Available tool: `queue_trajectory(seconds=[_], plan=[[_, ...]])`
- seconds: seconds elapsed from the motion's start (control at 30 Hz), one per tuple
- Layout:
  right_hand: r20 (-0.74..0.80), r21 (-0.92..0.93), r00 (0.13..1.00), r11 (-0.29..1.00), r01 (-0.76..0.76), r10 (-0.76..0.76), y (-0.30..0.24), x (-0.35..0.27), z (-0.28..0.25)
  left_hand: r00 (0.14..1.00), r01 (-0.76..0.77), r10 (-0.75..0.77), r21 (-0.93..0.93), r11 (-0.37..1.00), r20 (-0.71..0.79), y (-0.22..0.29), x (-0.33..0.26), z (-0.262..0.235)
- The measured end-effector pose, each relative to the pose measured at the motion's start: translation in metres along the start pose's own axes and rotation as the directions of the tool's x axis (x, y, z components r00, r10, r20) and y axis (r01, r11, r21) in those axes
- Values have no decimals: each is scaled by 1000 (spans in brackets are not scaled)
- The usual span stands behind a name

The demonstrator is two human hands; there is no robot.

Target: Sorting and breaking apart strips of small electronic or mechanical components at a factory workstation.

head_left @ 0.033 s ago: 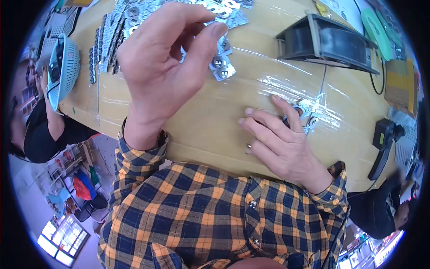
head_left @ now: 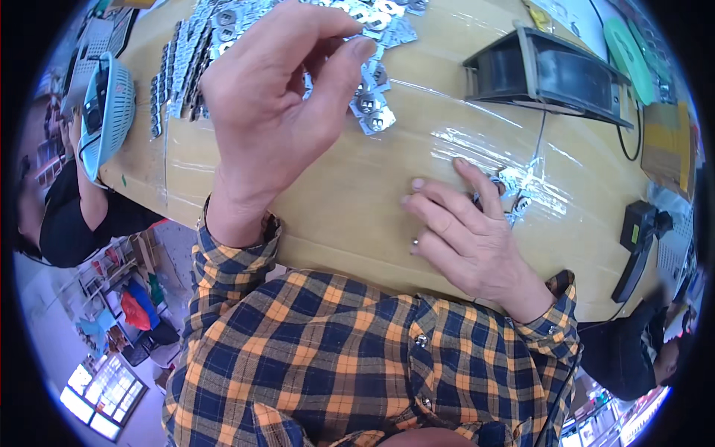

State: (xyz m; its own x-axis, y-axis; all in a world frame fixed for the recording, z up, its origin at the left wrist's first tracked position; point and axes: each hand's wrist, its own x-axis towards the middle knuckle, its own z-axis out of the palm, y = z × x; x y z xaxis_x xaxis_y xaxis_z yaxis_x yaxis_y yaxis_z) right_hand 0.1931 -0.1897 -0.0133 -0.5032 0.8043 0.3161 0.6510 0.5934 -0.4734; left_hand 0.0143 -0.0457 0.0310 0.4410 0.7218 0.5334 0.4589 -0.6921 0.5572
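Hardly any movement since the earlier frame: only a slight drift of the whole view, both hands in much the same pose.

Left hand (head_left: pixel 279 112): raised above the worktop (head_left: pixel 350 201), thumb and forefinger curled toward each other; cannot tell whether pinching anything. Right hand (head_left: pixel 473 242): low at the worktop, palm down, fingers spread, nothing seen gripped.

Progress: large heap of silver pieces (head_left: pixel 227 33) at far left, many with round discs, partly hidden behind the left hand; only a small cluster of similar pieces (head_left: pixel 522 201) just right of the right hand's fingers, contact uncertain. Judge the bulk to be in the far heap; cannot tell which lot to count as done and which as left.

Writing: dark marks on the discs, too small to read; no legible brand or label.

Surroundings: dark open frame (head_left: pixel 570 71) at far right, light-blue basket (head_left: pixel 119 112) at left edge.
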Motion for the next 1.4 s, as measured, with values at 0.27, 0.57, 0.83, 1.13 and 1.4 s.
queue_trajectory(seconds=[0.27, 0.57, 0.83, 1.13, 1.4], plan=[[-139, -338, 971, 912, -232, 195, 23, -6, -21, 932, 158, -198, 151, 976, 304, -4, 22, -25], [-304, -366, 877, 805, -468, 372, 21, -8, -47, 525, -787, 851, 362, 500, -34, -70, 20, 16], [-334, 178, 818, 883, -433, 469, 18, -26, -45, 827, -452, 514, -273, 849, 230, 1, -7, 1], [139, 901, 704, 205, -382, 697, 11, -24, -52, 646, 701, -78, -549, 455, 759, 31, -36, 19], [107, 737, 760, 462, -493, 641, 8, -20, -53, 707, 571, 10, -579, 581, 707, 26, -42, 23]])
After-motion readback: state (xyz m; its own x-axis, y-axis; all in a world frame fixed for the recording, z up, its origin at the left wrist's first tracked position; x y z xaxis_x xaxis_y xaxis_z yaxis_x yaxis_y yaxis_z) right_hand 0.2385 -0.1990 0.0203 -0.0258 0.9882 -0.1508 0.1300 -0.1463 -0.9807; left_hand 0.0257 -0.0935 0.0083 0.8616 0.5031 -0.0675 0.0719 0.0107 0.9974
